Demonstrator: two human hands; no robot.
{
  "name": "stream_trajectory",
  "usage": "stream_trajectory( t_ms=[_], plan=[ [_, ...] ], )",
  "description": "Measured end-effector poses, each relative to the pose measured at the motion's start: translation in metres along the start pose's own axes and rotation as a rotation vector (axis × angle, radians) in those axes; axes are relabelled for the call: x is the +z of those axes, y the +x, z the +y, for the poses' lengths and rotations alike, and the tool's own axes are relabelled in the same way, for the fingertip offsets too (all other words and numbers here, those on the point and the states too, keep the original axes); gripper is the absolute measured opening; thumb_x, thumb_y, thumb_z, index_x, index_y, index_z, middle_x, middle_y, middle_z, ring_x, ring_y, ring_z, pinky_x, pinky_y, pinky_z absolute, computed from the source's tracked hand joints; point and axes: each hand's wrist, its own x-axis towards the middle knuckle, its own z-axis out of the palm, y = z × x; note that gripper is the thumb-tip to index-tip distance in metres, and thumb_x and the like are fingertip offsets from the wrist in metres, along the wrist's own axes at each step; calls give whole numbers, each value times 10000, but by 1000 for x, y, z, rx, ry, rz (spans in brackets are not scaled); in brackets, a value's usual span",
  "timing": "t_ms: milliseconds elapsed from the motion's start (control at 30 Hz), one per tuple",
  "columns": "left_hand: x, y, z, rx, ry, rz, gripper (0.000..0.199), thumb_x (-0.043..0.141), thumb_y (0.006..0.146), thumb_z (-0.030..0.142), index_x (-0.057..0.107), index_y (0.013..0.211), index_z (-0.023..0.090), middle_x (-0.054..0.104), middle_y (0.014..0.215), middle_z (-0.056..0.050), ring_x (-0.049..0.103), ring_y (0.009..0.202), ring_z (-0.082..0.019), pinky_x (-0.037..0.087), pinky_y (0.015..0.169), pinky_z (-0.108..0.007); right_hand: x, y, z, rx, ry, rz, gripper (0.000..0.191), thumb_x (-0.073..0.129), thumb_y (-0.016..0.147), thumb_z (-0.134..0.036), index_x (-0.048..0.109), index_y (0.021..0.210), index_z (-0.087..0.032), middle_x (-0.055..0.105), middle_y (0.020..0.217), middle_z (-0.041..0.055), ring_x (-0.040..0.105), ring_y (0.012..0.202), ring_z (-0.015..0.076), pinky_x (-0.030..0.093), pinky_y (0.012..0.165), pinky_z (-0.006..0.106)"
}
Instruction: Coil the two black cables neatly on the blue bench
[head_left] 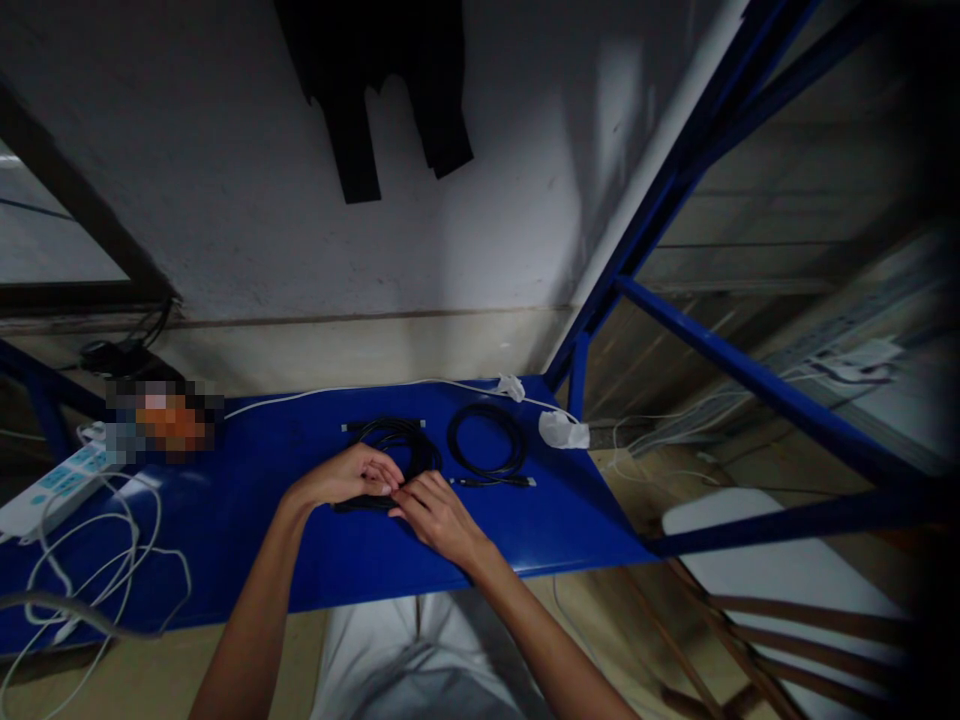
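Observation:
Both my hands meet over a bundle of black cables (405, 437) on the blue table. My left hand (352, 475) has its fingers bent in, thumb and fingertips close together at the cable. From the right, my right hand (435, 515) pinches at the same spot, its fingertips touching the left ones. What exactly lies between the fingers is mostly hidden, but it appears to be black cable. A separate coiled black cable (517, 455) with silvery plug ends lies flat just right of my hands.
A white power strip (60, 485) and tangled white cords (124, 560) occupy the table's left side. Crumpled white pieces (562, 430) lie near the right back edge. Blue metal frame bars (750, 370) rise at right, beside a chair (780, 560).

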Motion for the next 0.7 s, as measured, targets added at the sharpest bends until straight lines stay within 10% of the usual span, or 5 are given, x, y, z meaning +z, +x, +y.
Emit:
stream_trajectory(
  t_ms=[267,700],
  plan=[
    [-3,-1,-4,118,164,27,299,783,935,422,836,1112,187,677,1400,-150,677,1194,-234,542,1015,-355,0,-1,2,11,29,-6,211,643,1091,-270,691,1270,-170,744,1051,103,653,965,224,526,857,378],
    [1,0,-6,87,81,-51,364,693,1005,499,720,1067,142,759,1037,-95,707,977,-204,522,900,-316,-1,-1,3,12,38,10,194,633,1100,-274,698,1255,-178,743,1030,88,624,922,213,496,825,375]
  ],
)
